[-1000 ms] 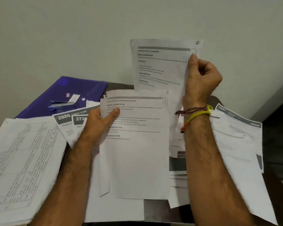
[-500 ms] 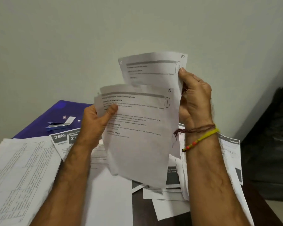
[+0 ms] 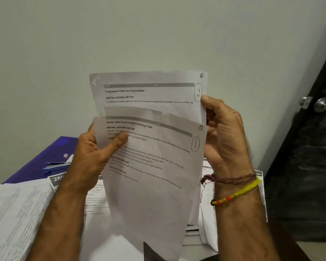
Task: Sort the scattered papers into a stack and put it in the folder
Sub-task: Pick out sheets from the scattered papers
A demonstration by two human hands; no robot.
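Note:
Two printed sheets are held upright above the table. The front sheet marked 1 (image 3: 154, 185) is pinched at its left edge by my left hand (image 3: 94, 153), thumb on the text. Behind it, the sheet marked 2 (image 3: 149, 91) sticks up higher, and my right hand (image 3: 224, 136) grips its right edge with the thumb near the circled number. Both sheets overlap closely. The purple folder (image 3: 45, 157) lies flat at the back left of the table. More scattered papers (image 3: 17, 213) cover the table below my arms.
A small blue stapler (image 3: 55, 165) rests on the folder. A sheet of tables lies at the left front, other printed sheets (image 3: 207, 232) lie under my right wrist. A dark door with a metal knob (image 3: 324, 105) stands at the right. The wall is close behind.
Both sheets have been lifted off the table. My right hand brought sheet 2 down and closer behind sheet 1, so the two now overlap more.

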